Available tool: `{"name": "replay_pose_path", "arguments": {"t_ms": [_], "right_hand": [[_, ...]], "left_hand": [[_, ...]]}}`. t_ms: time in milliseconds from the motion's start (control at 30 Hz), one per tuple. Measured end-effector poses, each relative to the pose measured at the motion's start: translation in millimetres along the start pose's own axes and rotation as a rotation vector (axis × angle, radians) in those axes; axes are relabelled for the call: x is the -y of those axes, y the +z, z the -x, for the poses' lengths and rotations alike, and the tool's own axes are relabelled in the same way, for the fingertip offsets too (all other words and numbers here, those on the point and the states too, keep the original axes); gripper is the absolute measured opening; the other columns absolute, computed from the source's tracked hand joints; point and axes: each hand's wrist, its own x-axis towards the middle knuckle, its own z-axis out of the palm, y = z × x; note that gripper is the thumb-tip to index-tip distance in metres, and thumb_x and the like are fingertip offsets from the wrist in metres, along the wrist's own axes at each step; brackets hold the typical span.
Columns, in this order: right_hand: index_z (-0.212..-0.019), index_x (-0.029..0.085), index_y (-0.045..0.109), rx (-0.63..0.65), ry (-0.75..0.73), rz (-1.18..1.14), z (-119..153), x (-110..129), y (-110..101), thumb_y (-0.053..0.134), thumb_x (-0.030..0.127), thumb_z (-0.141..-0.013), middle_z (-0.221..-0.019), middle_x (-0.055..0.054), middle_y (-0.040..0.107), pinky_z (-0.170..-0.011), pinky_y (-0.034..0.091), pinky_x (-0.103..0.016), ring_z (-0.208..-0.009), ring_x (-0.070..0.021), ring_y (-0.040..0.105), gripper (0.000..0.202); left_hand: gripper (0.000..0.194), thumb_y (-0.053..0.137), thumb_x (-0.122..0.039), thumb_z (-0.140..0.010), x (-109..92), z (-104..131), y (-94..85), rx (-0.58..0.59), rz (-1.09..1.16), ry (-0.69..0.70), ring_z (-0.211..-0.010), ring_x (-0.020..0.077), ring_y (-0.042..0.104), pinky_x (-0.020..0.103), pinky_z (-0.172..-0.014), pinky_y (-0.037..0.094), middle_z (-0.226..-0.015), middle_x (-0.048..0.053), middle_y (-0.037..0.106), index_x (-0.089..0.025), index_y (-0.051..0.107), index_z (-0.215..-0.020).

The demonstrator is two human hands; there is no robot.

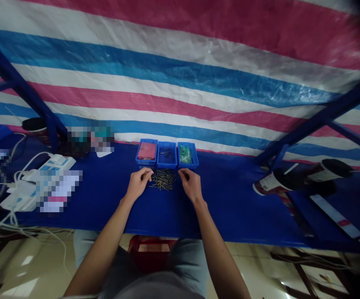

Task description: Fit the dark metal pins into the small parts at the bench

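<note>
A loose pile of thin metal pieces [164, 180], dark and brass-coloured like screws or nails, lies on the blue tabletop between my hands. At the pile's left edge is my left hand [137, 183], its thumb and fingers closed in a pinch. My right hand [191, 182] is just right of the pile, also pinched, below the right-hand bin. Whatever is in either pinch is too small to make out. Behind the pile stand three blue bins: a left bin [137, 154] with pink flat pieces, a middle bin [175, 154] with a few thin dark pieces, and a right bin [195, 153] with green pieces.
White power strips [47, 174] with tangled cables lie on the left. On the right are a paper cup [269, 183], another dark-topped cup [328, 170] and a phone-like slab [336, 216]. Blue frame bars [320, 118] and a striped sheet [180, 83] close off the back.
</note>
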Motion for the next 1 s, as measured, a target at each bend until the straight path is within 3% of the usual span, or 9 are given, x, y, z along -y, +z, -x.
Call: {"name": "replay_pose_path", "arguments": {"t_ms": [267,567,800,1000], "right_hand": [[-0.104,0.023,0.074,0.119,-0.055,0.027,13,-25,5,0.056,0.023,-0.091,-0.095,-0.006,0.065,-0.072,0.048,-0.029,-0.076,-0.0177,0.062,0.022],[-0.085,0.021,0.07,0.133,-0.064,0.019,12,-29,9,0.055,0.02,-0.091,-0.089,-0.005,0.063,-0.074,0.046,-0.031,-0.081,-0.0193,0.062,0.016],[-0.085,0.019,0.065,0.021,-0.012,-0.17,9,-9,-2,0.055,0.025,-0.09,-0.088,-0.005,0.064,-0.074,0.046,-0.03,-0.079,-0.0186,0.06,0.013],[-0.09,0.02,0.066,0.138,-0.109,-0.233,-4,23,15,0.054,0.023,-0.092,-0.087,-0.004,0.066,-0.074,0.046,-0.028,-0.078,-0.0175,0.061,0.013]], "left_hand": [[0.027,0.056,-0.04,-0.093,3,-1,0.9,-0.006,0.038,-0.033,-0.052,0.0108,0.049,0.022,-0.057,0.037,-0.061,-0.002,0.062,-0.016,0.069,-0.09],[0.03,0.054,-0.042,-0.094,2,-1,1.0,0.003,0.035,-0.028,-0.052,0.0111,0.048,0.021,-0.057,0.036,-0.062,-0.001,0.062,-0.016,0.069,-0.09],[0.03,0.055,-0.041,-0.093,1,0,0.1,-0.002,0.054,-0.021,-0.053,0.0109,0.048,0.021,-0.056,0.036,-0.064,0.0,0.064,-0.015,0.07,-0.093],[0.031,0.057,-0.04,-0.092,0,1,-1.0,0.029,0.092,-0.014,-0.051,0.0098,0.046,0.021,-0.055,0.036,-0.071,0.001,0.069,-0.015,0.073,-0.101]]}}
